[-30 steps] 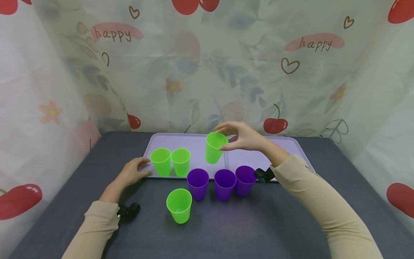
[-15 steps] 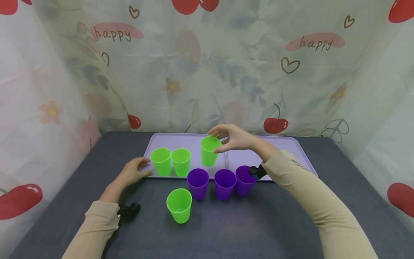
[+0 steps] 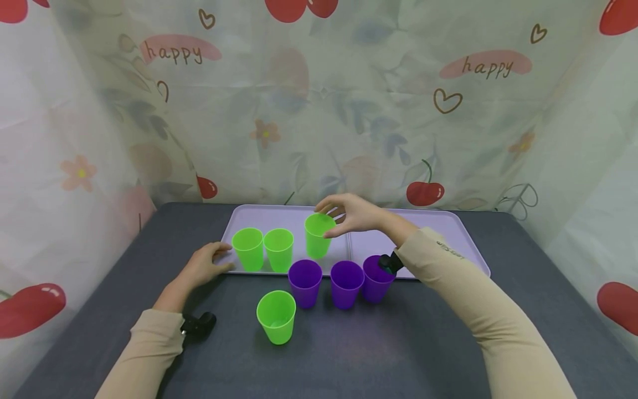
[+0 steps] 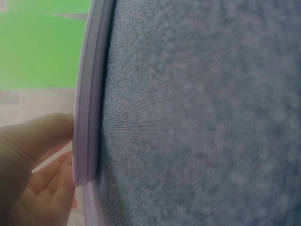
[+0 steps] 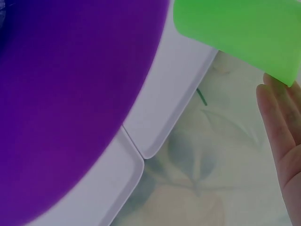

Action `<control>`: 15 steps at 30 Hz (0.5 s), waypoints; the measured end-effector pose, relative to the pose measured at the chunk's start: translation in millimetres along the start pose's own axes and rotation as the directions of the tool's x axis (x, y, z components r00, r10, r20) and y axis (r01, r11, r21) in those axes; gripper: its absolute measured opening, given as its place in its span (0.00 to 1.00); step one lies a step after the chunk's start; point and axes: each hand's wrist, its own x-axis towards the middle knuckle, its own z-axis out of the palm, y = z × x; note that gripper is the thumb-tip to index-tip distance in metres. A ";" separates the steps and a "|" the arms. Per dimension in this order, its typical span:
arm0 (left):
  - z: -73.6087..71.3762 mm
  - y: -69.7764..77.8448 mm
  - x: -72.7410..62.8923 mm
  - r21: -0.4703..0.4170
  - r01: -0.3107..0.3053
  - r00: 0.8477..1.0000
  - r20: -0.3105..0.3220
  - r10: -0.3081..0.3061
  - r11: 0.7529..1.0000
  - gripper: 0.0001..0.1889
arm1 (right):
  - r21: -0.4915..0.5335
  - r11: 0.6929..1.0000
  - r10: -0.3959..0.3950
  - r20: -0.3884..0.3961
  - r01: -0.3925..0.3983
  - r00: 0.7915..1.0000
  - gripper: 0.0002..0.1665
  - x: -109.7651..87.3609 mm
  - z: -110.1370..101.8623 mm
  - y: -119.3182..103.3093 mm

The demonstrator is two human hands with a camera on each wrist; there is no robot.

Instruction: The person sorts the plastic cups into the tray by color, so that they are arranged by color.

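My right hand (image 3: pixel 355 215) holds a green cup (image 3: pixel 317 239) near its rim, thumb in front and fingers behind. This cup is upright over the left lilac tray (image 3: pixel 299 213); whether its base touches cannot be told. Two green cups, a left one (image 3: pixel 248 252) and a right one (image 3: pixel 279 252), stand side by side on that tray. At its front left corner my left hand (image 3: pixel 205 266) grips the edge, with the thumb (image 4: pixel 47 132) against the rim in the left wrist view. In the right wrist view the held green cup (image 5: pixel 240 33) appears tilted beside my fingers.
Three purple cups, a left one (image 3: pixel 305 282), a middle one (image 3: pixel 346 285) and a right one (image 3: pixel 376 285), stand along the trays' front edge. Another green cup (image 3: pixel 276 318) is nearer me on the dark tabletop (image 3: pixel 359 354). A second lilac tray (image 3: pixel 443 221) adjoins on the right.
My right hand has moved left and slightly down with the green cup, toward the two cups on the left tray. The left hand has stayed in place.
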 end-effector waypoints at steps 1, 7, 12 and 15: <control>0.1 0.0 -0.1 0.000 0.000 1.000 0.000 0.000 1.000 0.21 | -0.004 1.000 0.003 0.005 -0.003 1.000 0.33 0.8 0.5 0.1; -0.1 1.5 -0.4 0.000 0.001 1.000 0.005 -0.001 1.000 0.22 | -0.020 1.000 0.016 0.040 -0.015 0.999 0.34 6.3 5.0 1.3; 0.1 2.1 0.0 -0.002 0.004 1.000 0.007 -0.004 1.000 0.22 | -0.042 0.999 0.022 0.057 -0.020 0.998 0.34 9.4 9.3 0.7; 0.4 1.6 0.2 -0.001 0.002 1.000 0.006 -0.002 1.000 0.22 | -0.052 0.998 0.039 0.068 -0.036 0.997 0.33 10.7 12.1 1.0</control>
